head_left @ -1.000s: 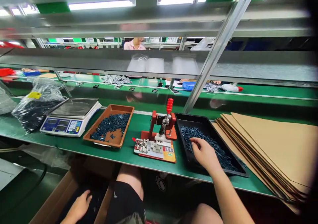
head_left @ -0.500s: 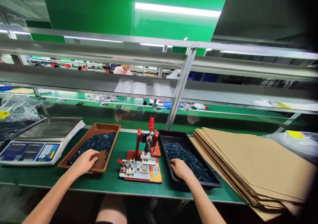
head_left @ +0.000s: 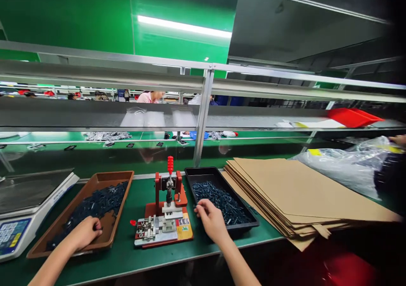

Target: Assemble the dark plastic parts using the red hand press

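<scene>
My left hand rests inside the brown tray, its curled fingers on a layer of small dark blue parts, and part of the tray floor shows bare. My right hand is at the near left of the black tray, with its fingers bunched just above a heap of similar parts. Between the trays stands a red hand press with a red lever grip on a metal jig base. Whether either hand holds a part is hidden.
A digital scale stands left of the brown tray. A stack of cardboard sheets lies right of the black tray, with a plastic bag beyond it. Another person's hand is at the far right. A shelf rail and upright post cross the view.
The view has swung right and upward, shifting the table leftward. My left hand has come up from my lap into the brown tray. My right hand stays at the black tray.
</scene>
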`<action>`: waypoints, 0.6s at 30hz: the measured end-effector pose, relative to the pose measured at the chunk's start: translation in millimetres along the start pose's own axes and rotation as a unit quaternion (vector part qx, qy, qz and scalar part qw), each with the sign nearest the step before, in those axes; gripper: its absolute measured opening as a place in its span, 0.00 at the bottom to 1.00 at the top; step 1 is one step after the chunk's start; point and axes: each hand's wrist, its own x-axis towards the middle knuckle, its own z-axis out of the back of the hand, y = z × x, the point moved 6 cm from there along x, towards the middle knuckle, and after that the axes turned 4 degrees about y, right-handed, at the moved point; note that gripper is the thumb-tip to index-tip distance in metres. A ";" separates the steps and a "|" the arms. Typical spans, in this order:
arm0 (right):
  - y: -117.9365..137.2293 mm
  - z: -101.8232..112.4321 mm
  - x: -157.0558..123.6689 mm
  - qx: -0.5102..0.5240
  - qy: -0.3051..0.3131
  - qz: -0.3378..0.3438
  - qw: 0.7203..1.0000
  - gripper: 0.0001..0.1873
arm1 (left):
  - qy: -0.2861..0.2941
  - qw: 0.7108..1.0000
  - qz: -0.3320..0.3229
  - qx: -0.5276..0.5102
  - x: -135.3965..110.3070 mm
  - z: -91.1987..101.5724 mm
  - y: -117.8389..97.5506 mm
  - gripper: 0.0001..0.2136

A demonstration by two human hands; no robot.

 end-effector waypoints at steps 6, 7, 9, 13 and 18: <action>26.0 -56.4 -43.3 0.018 0.039 0.082 0.996 0.09 | -0.018 0.998 -0.014 -0.051 -1.9 6.1 2.1 0.13; 21.7 -64.3 -46.5 0.022 0.042 0.083 0.995 0.09 | -0.030 0.997 -0.005 -0.064 -2.4 8.3 4.7 0.15; 8.9 -74.9 -49.4 0.043 0.025 0.078 0.996 0.08 | -0.071 0.994 0.010 -0.079 -3.5 14.2 9.5 0.19; -18.0 -83.5 -47.3 0.113 -0.013 0.052 0.992 0.08 | -0.159 0.984 -0.004 -0.078 -8.7 26.9 8.8 0.21; -28.3 -81.8 -45.8 0.155 -0.037 0.015 0.987 0.09 | -0.229 0.968 0.022 -0.097 -35.9 44.2 -6.6 0.22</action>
